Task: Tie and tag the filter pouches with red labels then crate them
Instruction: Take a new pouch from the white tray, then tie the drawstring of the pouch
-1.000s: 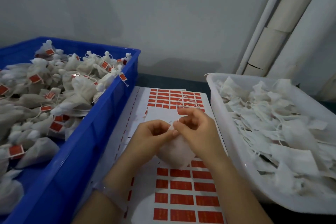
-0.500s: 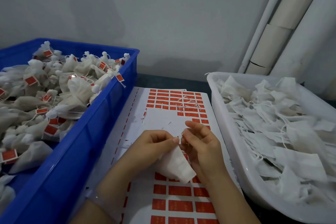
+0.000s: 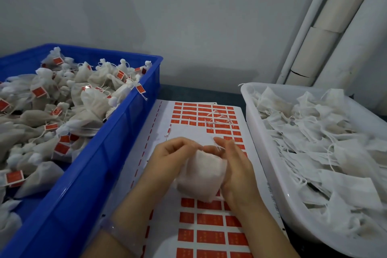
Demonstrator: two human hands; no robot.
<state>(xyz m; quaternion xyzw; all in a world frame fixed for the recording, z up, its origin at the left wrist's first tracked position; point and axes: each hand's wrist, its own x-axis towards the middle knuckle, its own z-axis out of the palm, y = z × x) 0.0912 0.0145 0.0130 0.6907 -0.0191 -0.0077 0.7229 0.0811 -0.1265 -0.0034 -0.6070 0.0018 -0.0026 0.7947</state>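
I hold a white filter pouch [image 3: 201, 176] between both hands above the sheet of red labels [image 3: 209, 224]. My left hand [image 3: 171, 159] pinches the pouch's neck from the left. My right hand [image 3: 234, 165] cups the pouch's right side, and its fingertips pinch the thin white string at the neck. The blue crate [image 3: 88, 174] on the left holds several tied pouches with red tags. On the right, the white tub [image 3: 272, 169] is full of flat untied pouches with loose strings.
A second label sheet [image 3: 205, 115] lies farther back with loose string scraps on it. The grey wall stands close behind the table, and white pipes [image 3: 310, 33] run down it at the right. The crate and the tub flank the sheets closely.
The pouch has turned from hanging flat to bunched up between my hands. My right hand has shifted round to the pouch's right side; my left hand keeps its pinch at the neck.
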